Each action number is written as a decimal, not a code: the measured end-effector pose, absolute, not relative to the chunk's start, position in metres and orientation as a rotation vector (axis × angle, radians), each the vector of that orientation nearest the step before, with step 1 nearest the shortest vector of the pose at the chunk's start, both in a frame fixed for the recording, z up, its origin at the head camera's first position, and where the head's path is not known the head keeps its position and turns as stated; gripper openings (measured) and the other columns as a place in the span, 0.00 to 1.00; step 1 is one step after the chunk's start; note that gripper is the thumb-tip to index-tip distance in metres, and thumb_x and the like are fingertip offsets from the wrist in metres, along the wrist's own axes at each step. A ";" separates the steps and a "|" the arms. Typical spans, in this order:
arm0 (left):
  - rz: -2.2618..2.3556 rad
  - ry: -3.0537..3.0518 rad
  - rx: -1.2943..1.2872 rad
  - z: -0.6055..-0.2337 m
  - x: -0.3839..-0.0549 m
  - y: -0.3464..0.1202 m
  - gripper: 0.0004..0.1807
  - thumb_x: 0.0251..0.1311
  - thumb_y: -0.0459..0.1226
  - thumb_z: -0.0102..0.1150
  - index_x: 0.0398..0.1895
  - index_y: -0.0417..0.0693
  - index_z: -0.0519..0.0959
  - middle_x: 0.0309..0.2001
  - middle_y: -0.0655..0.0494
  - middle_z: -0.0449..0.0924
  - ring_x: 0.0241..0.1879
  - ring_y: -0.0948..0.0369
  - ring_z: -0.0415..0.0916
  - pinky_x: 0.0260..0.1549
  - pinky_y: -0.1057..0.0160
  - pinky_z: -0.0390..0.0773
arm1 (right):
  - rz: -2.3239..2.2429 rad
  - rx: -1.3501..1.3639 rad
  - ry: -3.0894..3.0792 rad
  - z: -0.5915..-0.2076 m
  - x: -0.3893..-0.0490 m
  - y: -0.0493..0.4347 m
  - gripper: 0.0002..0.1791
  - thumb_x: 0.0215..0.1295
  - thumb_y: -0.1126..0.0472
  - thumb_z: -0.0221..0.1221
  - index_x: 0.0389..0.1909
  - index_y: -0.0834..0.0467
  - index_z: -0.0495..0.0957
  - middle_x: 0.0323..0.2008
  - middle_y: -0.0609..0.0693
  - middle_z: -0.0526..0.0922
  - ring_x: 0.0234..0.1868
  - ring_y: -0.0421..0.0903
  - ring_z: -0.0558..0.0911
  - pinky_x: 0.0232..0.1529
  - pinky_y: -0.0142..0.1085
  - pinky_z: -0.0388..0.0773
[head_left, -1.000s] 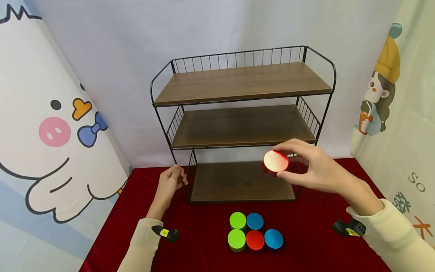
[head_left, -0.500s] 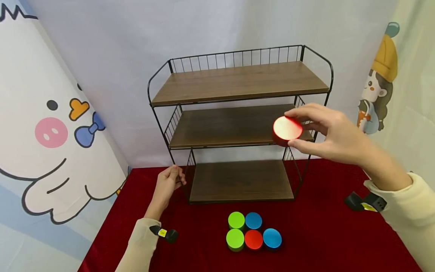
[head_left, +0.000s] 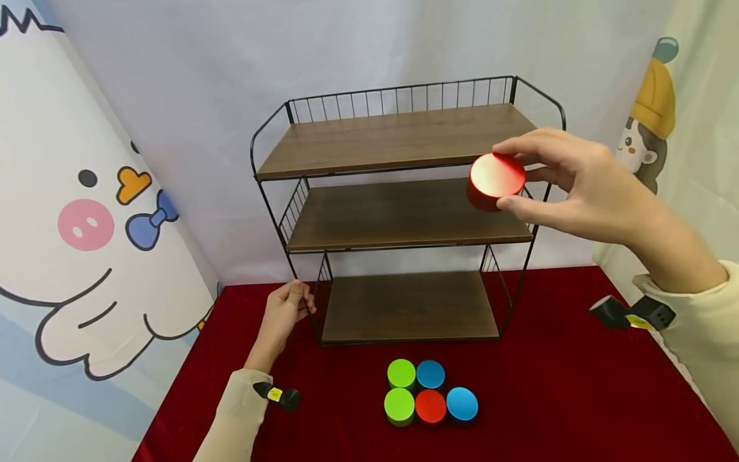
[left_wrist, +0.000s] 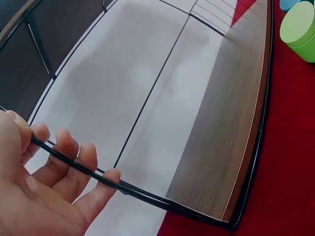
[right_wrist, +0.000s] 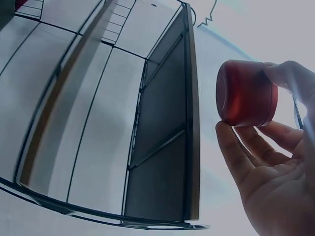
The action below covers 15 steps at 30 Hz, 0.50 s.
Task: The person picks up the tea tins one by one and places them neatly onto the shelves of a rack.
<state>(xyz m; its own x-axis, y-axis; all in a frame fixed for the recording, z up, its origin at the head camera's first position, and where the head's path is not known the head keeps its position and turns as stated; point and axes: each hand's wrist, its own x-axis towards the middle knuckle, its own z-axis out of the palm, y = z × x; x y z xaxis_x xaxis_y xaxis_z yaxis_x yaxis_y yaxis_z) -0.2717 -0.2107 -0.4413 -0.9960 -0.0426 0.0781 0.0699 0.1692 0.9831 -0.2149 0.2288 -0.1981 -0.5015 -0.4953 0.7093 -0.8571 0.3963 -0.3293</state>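
Note:
My right hand (head_left: 600, 189) holds a small red round jar (head_left: 495, 176) by its sides, thumb on one side and fingers on the other. It is raised in front of the right part of a three-tier rack (head_left: 404, 144), between the top and middle boards in the head view. From the right wrist, the red jar (right_wrist: 246, 93) shows its underside and wall. My left hand (head_left: 283, 311) grips the rack's left front post low down. In the left wrist view its fingers (left_wrist: 66, 145) curl about the black metal rod (left_wrist: 147, 196).
In front of the rack on the red cloth (head_left: 543, 398) stand two green jars (head_left: 399, 404), two blue jars (head_left: 462, 404) and another red jar (head_left: 430, 405), close together. A pale curtain (head_left: 231, 96) hangs behind, with printed curtains at both sides.
My right hand has lifted the red jar up and to the right, from the rack's lower level toward the top board. The left hand stays on the post.

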 end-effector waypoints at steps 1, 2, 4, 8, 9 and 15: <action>-1.968 -2.334 -0.025 -0.441 -0.272 -0.211 0.23 0.83 0.47 0.40 0.35 0.37 0.72 0.31 0.52 0.76 0.33 0.58 0.78 0.38 0.63 0.85 | 0.933 1.145 -2.150 -0.196 -0.215 0.229 0.38 0.41 0.84 0.73 0.60 0.67 0.79 0.50 0.44 0.82 0.50 0.39 0.82 0.56 0.20 0.78; -1.969 -2.334 -0.020 -0.441 -0.271 -0.211 0.23 0.82 0.47 0.40 0.35 0.37 0.72 0.31 0.52 0.76 0.33 0.58 0.78 0.38 0.62 0.85 | 0.929 1.138 -2.151 -0.193 -0.216 0.229 0.38 0.42 0.84 0.73 0.60 0.67 0.79 0.50 0.44 0.82 0.50 0.39 0.82 0.55 0.20 0.78; -1.974 -2.334 -0.021 -0.441 -0.272 -0.212 0.22 0.83 0.47 0.40 0.36 0.37 0.72 0.31 0.51 0.75 0.33 0.58 0.78 0.39 0.62 0.85 | 0.922 1.120 -2.156 -0.190 -0.219 0.230 0.38 0.42 0.84 0.73 0.60 0.67 0.79 0.50 0.43 0.81 0.50 0.38 0.82 0.55 0.20 0.78; -1.993 -2.320 -0.033 -0.441 -0.272 -0.212 0.22 0.83 0.46 0.40 0.36 0.37 0.72 0.32 0.52 0.75 0.33 0.58 0.77 0.41 0.58 0.85 | 0.929 1.077 -2.165 -0.186 -0.226 0.232 0.36 0.45 0.84 0.72 0.60 0.66 0.79 0.50 0.43 0.81 0.50 0.36 0.81 0.56 0.20 0.77; -1.995 -2.318 -0.035 -0.441 -0.272 -0.212 0.22 0.83 0.46 0.40 0.36 0.37 0.72 0.32 0.52 0.75 0.33 0.58 0.77 0.40 0.59 0.85 | 0.934 1.062 -2.168 -0.185 -0.228 0.232 0.35 0.46 0.83 0.71 0.60 0.67 0.79 0.50 0.42 0.80 0.51 0.36 0.81 0.56 0.20 0.77; -1.979 -2.320 -0.026 -0.442 -0.273 -0.211 0.23 0.82 0.47 0.41 0.34 0.37 0.72 0.30 0.53 0.76 0.32 0.59 0.77 0.38 0.61 0.85 | 0.965 0.965 -2.216 -0.177 -0.239 0.228 0.32 0.54 0.79 0.71 0.61 0.65 0.78 0.50 0.41 0.80 0.52 0.36 0.81 0.55 0.19 0.77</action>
<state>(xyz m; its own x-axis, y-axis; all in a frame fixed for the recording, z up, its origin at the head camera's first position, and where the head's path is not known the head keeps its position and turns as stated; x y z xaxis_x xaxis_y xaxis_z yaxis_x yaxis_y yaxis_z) -0.2732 -0.2113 -0.4423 -0.9956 -0.0469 0.0807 0.0723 0.1592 0.9846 -0.2394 0.2277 -0.1774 -0.6028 -0.3966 0.6924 -0.7770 0.4890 -0.3964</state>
